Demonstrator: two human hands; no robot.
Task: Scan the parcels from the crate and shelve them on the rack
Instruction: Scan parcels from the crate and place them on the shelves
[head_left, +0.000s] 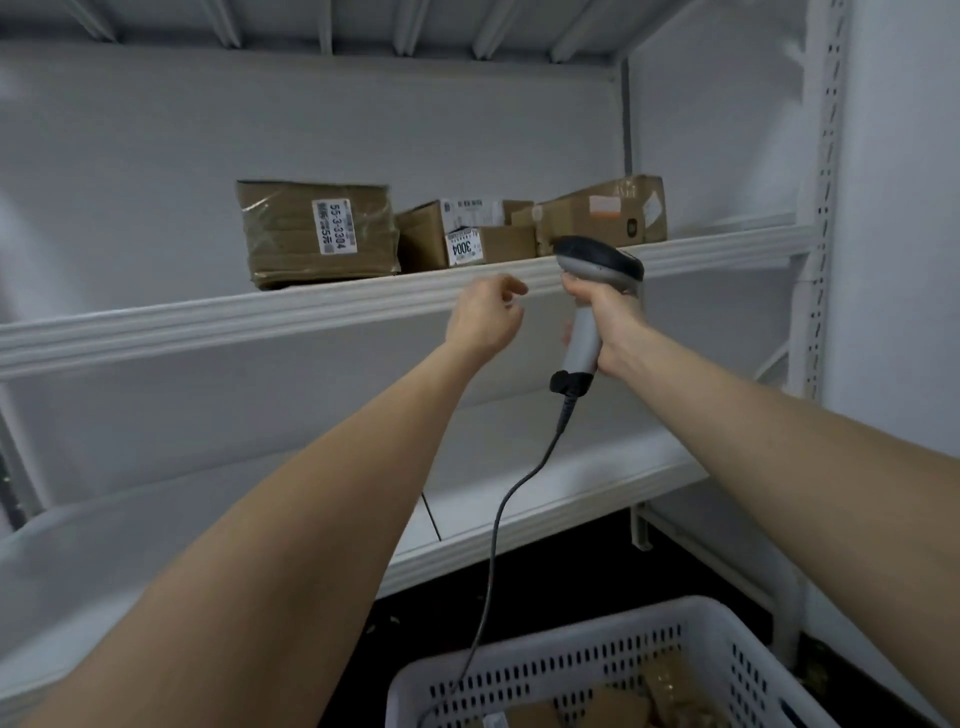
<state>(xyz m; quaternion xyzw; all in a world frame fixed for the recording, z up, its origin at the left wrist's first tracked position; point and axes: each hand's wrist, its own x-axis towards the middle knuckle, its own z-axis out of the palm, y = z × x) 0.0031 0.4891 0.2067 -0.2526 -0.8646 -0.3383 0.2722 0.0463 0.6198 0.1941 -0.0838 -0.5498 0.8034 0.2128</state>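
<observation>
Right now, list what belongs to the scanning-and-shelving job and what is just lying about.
Job: grey handheld barcode scanner in the right hand; brown cardboard parcels on the shelf; white metal rack; white perforated plastic crate; brown parcels inside it.
Idle: white wall on the right; dark floor under the rack.

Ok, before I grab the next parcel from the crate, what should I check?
1. Barcode scanner gripped in right hand: ok.
2. Left hand free, holds nothing: ok.
3. Parcels remaining in crate: ok, brown ones show inside.
4. Shelf room beside the taped parcel: ok.
5. Scanner cable clear of crate: not ok, it hangs over it and may snag.
6. Shelved boxes all scanned: cannot tell.
</observation>
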